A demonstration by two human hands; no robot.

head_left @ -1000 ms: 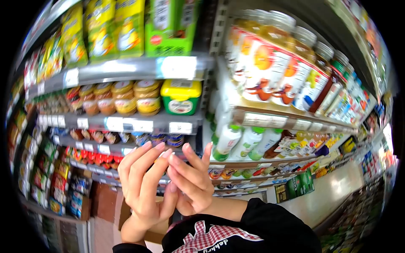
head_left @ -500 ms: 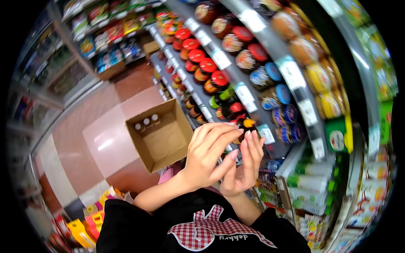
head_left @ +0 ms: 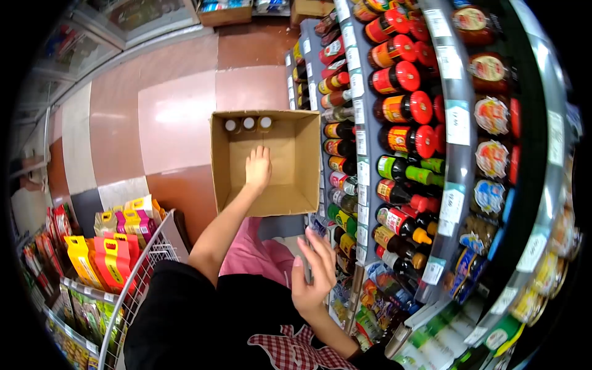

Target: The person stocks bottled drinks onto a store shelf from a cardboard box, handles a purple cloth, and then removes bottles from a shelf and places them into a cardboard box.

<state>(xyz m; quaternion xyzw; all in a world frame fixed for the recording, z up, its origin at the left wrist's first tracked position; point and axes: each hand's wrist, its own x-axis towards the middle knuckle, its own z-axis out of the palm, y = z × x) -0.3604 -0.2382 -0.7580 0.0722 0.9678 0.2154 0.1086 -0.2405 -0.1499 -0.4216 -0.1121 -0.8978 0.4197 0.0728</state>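
While your left hand [head_left: 259, 168] extends over the open cardboard box [head_left: 305, 161], back upward, its grip cannot be told. Box: one, just beside the sauce shelves [head_left: 459, 161], in front of your pink trousers [head_left: 254, 254]. Contents: three pale-capped bottles [head_left: 248, 125], upright in a row by the far wall, near your left fingertips. Right hand [head_left: 316, 275]: fingers loosely spread, raised beside the shelves.
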